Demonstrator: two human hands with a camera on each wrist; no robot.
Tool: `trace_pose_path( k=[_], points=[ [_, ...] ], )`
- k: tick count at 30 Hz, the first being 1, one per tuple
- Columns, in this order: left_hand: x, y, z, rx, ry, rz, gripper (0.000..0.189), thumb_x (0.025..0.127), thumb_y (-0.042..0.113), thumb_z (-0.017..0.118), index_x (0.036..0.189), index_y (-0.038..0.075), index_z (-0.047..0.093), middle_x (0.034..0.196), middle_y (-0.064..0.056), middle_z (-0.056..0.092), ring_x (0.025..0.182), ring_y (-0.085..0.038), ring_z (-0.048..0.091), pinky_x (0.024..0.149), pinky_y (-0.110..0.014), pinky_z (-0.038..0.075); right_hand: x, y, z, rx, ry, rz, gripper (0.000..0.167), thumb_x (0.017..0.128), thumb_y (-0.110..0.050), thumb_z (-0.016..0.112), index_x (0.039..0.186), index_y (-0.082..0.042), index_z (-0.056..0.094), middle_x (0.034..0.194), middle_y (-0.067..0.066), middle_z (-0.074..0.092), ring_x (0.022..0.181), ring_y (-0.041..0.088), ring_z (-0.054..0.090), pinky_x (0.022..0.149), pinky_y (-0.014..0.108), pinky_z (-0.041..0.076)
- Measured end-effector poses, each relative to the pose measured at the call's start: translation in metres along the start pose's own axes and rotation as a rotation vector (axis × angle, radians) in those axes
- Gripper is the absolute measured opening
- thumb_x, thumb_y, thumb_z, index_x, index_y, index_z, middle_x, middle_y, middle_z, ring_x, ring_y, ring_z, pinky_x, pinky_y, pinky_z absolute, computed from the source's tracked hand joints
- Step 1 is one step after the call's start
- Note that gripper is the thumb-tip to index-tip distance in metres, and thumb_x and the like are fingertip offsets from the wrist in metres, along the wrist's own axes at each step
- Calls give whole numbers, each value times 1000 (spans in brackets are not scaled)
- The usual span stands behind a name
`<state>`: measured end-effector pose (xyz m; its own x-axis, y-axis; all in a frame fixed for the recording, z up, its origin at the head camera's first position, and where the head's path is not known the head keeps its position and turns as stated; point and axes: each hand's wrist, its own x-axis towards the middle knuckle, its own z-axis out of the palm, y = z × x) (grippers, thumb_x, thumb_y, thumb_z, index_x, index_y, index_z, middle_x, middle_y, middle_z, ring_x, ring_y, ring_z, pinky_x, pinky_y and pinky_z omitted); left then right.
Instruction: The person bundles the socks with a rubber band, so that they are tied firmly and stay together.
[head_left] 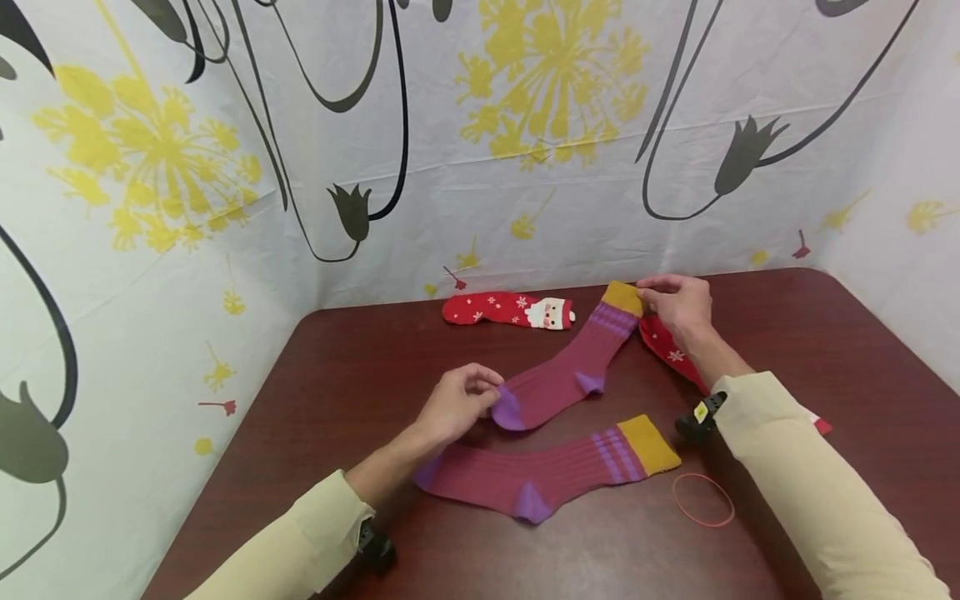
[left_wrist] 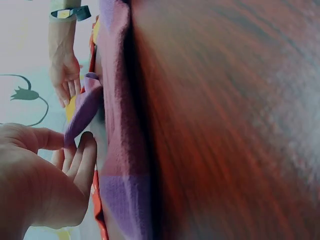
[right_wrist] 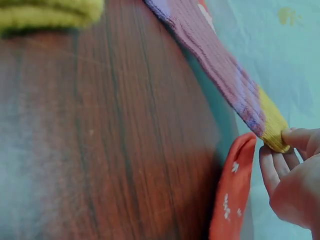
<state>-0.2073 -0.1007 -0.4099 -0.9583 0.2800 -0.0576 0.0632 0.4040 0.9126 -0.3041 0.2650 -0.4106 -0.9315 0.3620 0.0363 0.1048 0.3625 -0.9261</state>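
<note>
A mauve sock [head_left: 558, 375] with purple toe and heel and a yellow cuff is stretched between both hands, lifted off the table. My left hand [head_left: 459, 402] pinches its purple toe, as the left wrist view also shows with the toe between thumb and fingers [left_wrist: 86, 155]. At the far end my right hand [head_left: 678, 308] pinches the yellow cuff [right_wrist: 274, 122] between thumb and fingertips. A matching sock [head_left: 525, 479] lies flat just in front, its cuff pointing right. Below my right hand lies a red sock [head_left: 667, 346] with white snowflakes, partly hidden by the arm.
Another red sock [head_left: 506, 310] with a Santa face lies along the table's back edge. A thin red rubber band [head_left: 703, 500] is on the dark wooden table [head_left: 337, 400], near the right forearm. Patterned white cloth [head_left: 420, 167] hangs behind and at the sides.
</note>
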Motion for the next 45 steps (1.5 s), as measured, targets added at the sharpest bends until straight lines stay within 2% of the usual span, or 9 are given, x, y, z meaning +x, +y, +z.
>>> trace_pose_path(
  k=[9,13,17,20,26,31,35,40,45],
  points=[
    [-5,-2,-10,-36,86,14,15,101,2,60,115,1,67,96,-11,65,77,-15,65,71,-36,62,-20,-13,-8,19,-186,-59,30,108,-17,65,131,1,70,134,17,60,113,27,57,90,25,55],
    [-10,-2,-15,-46,96,21,16,102,1,59,117,1,66,100,-12,65,78,-15,66,72,-38,63,-24,-17,-16,105,-352,-10,38,109,-16,61,143,2,61,146,19,54,125,27,55,109,37,50],
    [-13,-3,-22,-35,109,32,17,104,0,58,118,3,67,104,-13,65,80,-17,66,72,-39,63,-25,-17,-26,166,-532,54,45,111,-14,56,154,-2,50,160,19,44,139,30,47,119,43,40],
    [-16,-5,-28,-38,110,53,17,104,-2,58,119,3,66,106,-14,66,80,-19,67,71,-39,63,-25,-15,-35,141,-628,55,49,110,-11,57,158,-4,47,163,18,41,141,31,44,117,40,43],
    [-23,-7,-37,-95,76,86,16,106,-4,57,117,0,68,108,-16,67,82,-25,70,70,-38,64,-30,-14,-48,75,-774,-3,53,106,-7,62,157,-4,49,157,20,50,128,27,58,103,31,54],
    [-30,-8,-43,-22,96,83,17,106,0,62,108,8,77,111,-12,69,81,-20,71,69,-31,63,-39,-18,-55,3,-815,-18,51,106,-10,62,156,-7,53,151,20,57,130,27,58,106,34,52],
    [-35,-9,-47,-82,56,49,18,106,0,63,116,4,76,115,-17,70,84,-24,76,74,-37,64,-47,-21,-57,3,-810,-22,51,105,-9,63,155,-5,53,155,21,53,137,34,49,106,36,52],
    [-44,-9,-53,-124,8,27,24,104,0,66,127,0,72,124,-21,68,89,-26,78,81,-42,63,-57,-22,-59,-4,-798,-24,52,104,-11,65,155,-7,54,156,21,53,139,38,49,107,43,52],
    [-52,-10,-59,-77,4,61,30,101,4,73,130,7,74,133,-15,66,92,-22,77,82,-34,63,-67,-25,-62,-11,-783,-46,52,103,-11,68,153,-4,55,156,22,53,142,41,48,105,42,53]
  ],
)
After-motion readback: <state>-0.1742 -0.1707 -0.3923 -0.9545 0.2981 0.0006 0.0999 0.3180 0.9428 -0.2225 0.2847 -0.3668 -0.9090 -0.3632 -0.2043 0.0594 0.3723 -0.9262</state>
